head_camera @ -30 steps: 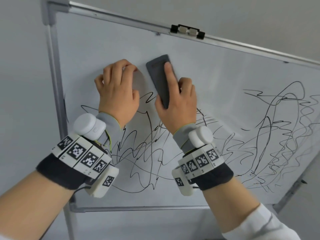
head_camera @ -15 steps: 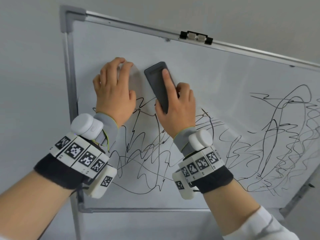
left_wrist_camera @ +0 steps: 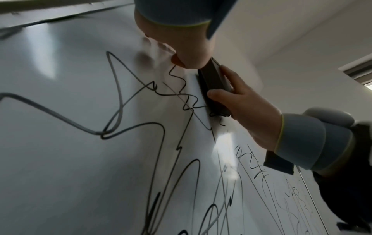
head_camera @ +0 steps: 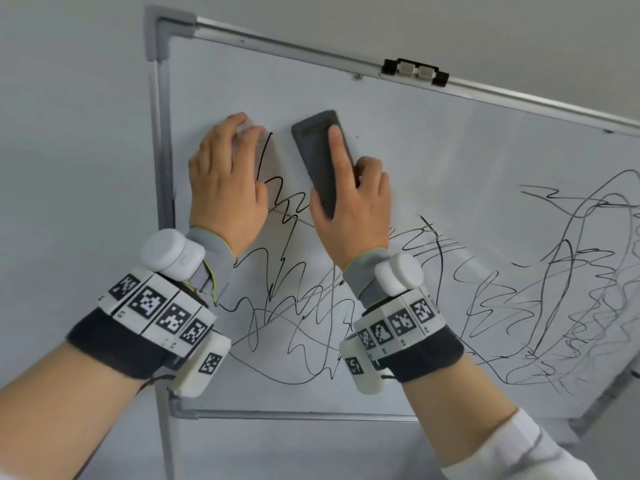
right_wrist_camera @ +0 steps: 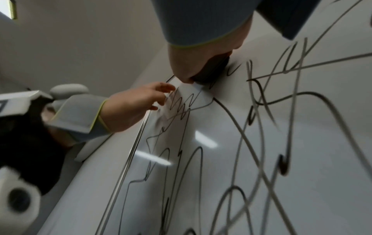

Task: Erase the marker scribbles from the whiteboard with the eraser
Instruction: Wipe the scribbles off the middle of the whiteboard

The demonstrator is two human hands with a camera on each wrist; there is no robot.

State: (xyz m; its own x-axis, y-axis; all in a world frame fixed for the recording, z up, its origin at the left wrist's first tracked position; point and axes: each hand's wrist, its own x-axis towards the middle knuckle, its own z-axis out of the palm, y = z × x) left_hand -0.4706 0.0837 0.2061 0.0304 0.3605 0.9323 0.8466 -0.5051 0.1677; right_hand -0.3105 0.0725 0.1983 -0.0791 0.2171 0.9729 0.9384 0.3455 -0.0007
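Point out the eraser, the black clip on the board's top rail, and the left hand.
eraser (head_camera: 320,157): head view, on its dark back, left of the index finger.
black clip (head_camera: 415,72): head view, on its metal middle.
left hand (head_camera: 227,188): head view, on the back of the hand.

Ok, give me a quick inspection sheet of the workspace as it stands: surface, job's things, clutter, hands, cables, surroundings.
Surface: whiteboard, metal-framed, upper area bare, black marker scribbles across the lower part.
Job's things: dark eraser flat against the board at the scribbles' upper edge.
Clutter: nothing seen.
Hands: right hand holds the eraser, index finger laid along its back; left hand rests on the board beside it, holding nothing.
Cables: a thin dark wire at the left wrist unit.
Surroundings: black-and-metal clip on the top rail; plain grey wall behind.
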